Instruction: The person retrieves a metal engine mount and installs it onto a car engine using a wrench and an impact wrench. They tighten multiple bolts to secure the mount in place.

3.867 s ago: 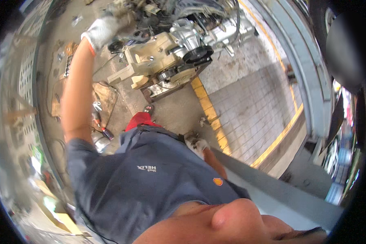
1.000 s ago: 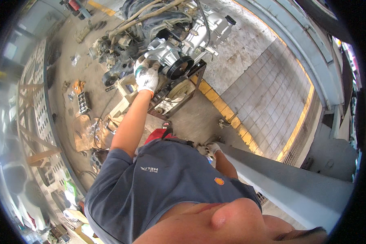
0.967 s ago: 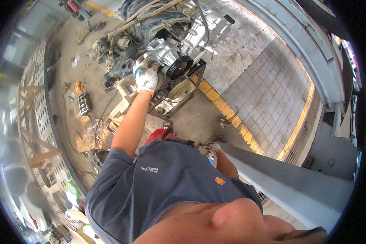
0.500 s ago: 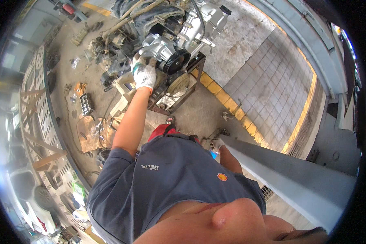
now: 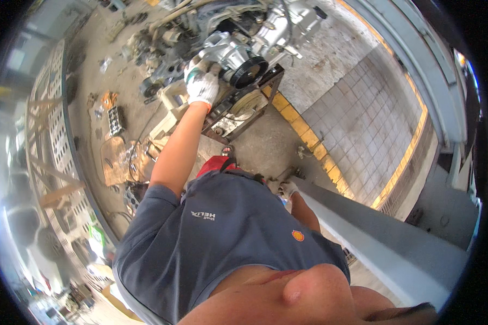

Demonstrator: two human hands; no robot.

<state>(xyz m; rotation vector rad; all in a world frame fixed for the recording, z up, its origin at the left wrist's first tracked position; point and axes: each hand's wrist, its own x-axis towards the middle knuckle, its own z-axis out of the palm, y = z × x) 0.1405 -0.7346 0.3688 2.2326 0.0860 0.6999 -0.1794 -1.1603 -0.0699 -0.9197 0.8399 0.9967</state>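
Head view | fingers of gloved left hand (image 5: 202, 86) bend against silver casting (image 5: 226, 50), likely for support, grip uncertain | gloved right hand (image 5: 288, 188) beside grey beam (image 5: 366, 227), finger state cannot be told | casting, black pulley (image 5: 250, 72) at its front, sits over metal frame (image 5: 271, 91), apparently raised for reach

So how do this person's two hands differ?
The left hand is stretched out beside the silver metal housing, while the right hand is down low by the grey beam. The left hand looks larger and shows the back of its glove plainly; the right hand looks smaller, with its fingers hard to make out. Both are in whitish gloves.
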